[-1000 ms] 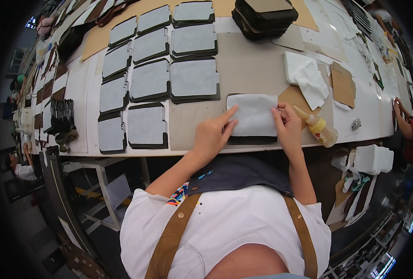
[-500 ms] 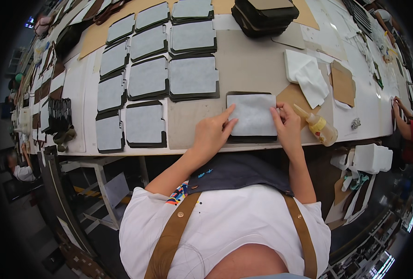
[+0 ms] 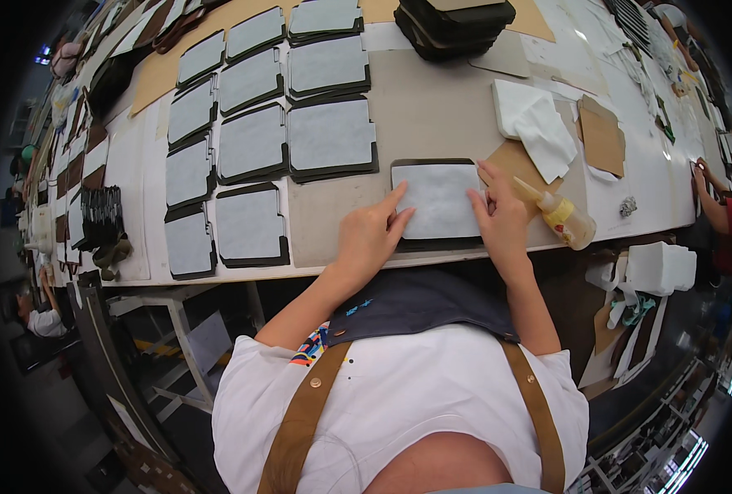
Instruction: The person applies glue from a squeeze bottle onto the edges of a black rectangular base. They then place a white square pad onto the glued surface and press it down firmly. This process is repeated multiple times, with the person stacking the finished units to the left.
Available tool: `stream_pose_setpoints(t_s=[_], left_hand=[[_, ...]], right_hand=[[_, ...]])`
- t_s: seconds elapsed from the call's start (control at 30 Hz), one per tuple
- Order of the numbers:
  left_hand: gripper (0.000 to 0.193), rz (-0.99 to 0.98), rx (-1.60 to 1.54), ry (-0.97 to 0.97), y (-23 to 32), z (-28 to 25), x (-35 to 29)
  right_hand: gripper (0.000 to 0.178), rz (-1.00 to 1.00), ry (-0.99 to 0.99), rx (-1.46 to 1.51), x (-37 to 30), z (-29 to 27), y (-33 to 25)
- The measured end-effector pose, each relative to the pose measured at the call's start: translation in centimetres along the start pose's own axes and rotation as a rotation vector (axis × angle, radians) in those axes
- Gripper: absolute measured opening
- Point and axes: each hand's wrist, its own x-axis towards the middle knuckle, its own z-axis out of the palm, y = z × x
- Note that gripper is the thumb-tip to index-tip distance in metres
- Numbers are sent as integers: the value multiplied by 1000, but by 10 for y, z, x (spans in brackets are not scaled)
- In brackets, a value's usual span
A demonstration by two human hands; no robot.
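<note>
A black panel (image 3: 437, 244) faced with a pale grey sheet (image 3: 438, 202) lies flat at the table's front edge, before my body. From the left, my left hand (image 3: 368, 237) rests its outstretched index finger and thumb on the sheet's left side, with the other fingers curled. At the right side, my right hand (image 3: 502, 216) is open, its thumb on the sheet and its index finger stretched along the panel's upper right edge. Just right of that hand, a squeeze bottle (image 3: 568, 222) with a yellowish nozzle lies tilted on brown card.
Rows of similar grey-faced black panels (image 3: 252, 226) cover the table to the left. Toward the back stands a dark stack (image 3: 452, 29). Folded white cloth (image 3: 535, 123) and brown card pieces (image 3: 601, 136) lie to the right. Another person's arm (image 3: 712, 206) reaches in at far right.
My right hand has loosened from a pinch at the panel's right edge, its index finger now stretched out. My left hand stays on the left side. The whole view has shifted slightly.
</note>
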Motion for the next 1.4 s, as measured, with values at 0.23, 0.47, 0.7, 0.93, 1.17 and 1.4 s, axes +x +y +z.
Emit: stream_pose_setpoints(t_s=[0.23, 0.47, 0.7, 0.93, 1.17, 1.4], left_hand=[[42, -31, -13, -26, -3, 1, -1], [42, -37, -21, -34, 0, -2, 0], [41, -28, 5, -53, 6, -6, 1], [39, -40, 35, -83, 1, -13, 0], [33, -156, -105, -131, -5, -29, 10], [39, 159, 174, 83, 2, -11, 8]], right_hand=[[17, -188, 45, -148, -2, 3, 4], [17, -181, 25, -178, -3, 1, 4], [17, -199, 22, -201, -2, 0, 4], [21, -204, 1, -214, -1, -1, 5], [25, -189, -9, -245, -2, -3, 1], [29, -203, 2, -251, -6, 1, 0]])
